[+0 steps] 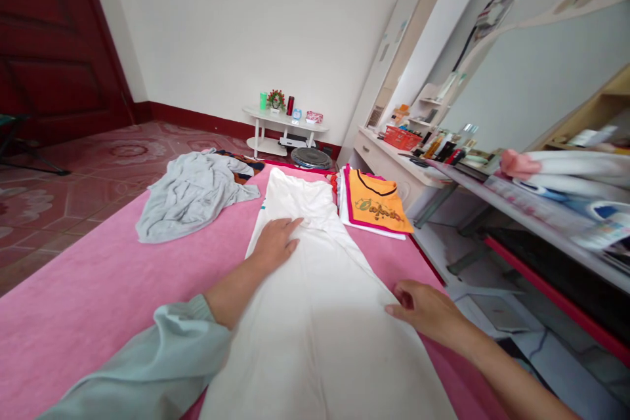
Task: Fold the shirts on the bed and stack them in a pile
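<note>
A long white garment (325, 315) lies stretched out over the pink bed cover, its far end bunched and creased. Small green marks show on its left edge. My left hand (275, 241) rests on the garment near the creased part, fingers extended and palm down. At the garment's right edge is my right hand (418, 308), fingers curled and thumb on the cloth, closed on that edge. To the left sits a crumpled grey garment (197, 190). A folded orange shirt (377, 200) with printed lettering tops a stack of folded clothes on the right.
The pink bed cover (93, 289) spans the foreground. Along the right stand a white dressing table (388, 154) with bottles and a red basket (401, 138), and a desk (531, 210). A small white table (285, 117) stands by the back wall; a dark red door (54, 46) is far left.
</note>
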The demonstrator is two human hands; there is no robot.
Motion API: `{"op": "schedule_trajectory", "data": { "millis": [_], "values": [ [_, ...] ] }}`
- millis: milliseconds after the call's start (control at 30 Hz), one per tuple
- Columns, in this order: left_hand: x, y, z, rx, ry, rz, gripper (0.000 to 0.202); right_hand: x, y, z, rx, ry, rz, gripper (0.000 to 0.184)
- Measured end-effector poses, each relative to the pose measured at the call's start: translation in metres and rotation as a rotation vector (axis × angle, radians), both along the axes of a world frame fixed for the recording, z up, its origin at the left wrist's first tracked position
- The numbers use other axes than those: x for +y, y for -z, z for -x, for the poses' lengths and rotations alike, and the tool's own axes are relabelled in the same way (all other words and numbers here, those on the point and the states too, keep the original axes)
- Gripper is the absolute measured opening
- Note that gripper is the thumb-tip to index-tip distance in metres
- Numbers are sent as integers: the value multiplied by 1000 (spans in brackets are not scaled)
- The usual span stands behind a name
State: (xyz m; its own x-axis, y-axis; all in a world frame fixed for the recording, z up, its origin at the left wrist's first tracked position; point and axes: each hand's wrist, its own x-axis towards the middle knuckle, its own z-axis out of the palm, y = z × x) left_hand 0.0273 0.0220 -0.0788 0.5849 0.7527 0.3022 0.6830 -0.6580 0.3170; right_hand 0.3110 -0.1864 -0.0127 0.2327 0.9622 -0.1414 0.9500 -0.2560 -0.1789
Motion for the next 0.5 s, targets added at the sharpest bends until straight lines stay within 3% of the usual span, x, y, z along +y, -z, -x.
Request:
{"op": "schedule_trajectory", "data": {
  "millis": [167, 267, 367, 500],
  "values": [
    [7, -22, -22, 149, -87, -52, 58, -38, 13, 7, -38, 12, 17, 16],
    [19, -36, -40, 176, -98, 43, 42, -43, 19, 9, 3, 7, -33, 18],
    [32, -45, -51, 148, -113, 127, 23, -42, 22, 12, 146, -19, -82, 23],
    [49, -47, -52, -18, -148, 176, 23, -39, 17, 24, 439, -36, -145, 30]
  ]
}}
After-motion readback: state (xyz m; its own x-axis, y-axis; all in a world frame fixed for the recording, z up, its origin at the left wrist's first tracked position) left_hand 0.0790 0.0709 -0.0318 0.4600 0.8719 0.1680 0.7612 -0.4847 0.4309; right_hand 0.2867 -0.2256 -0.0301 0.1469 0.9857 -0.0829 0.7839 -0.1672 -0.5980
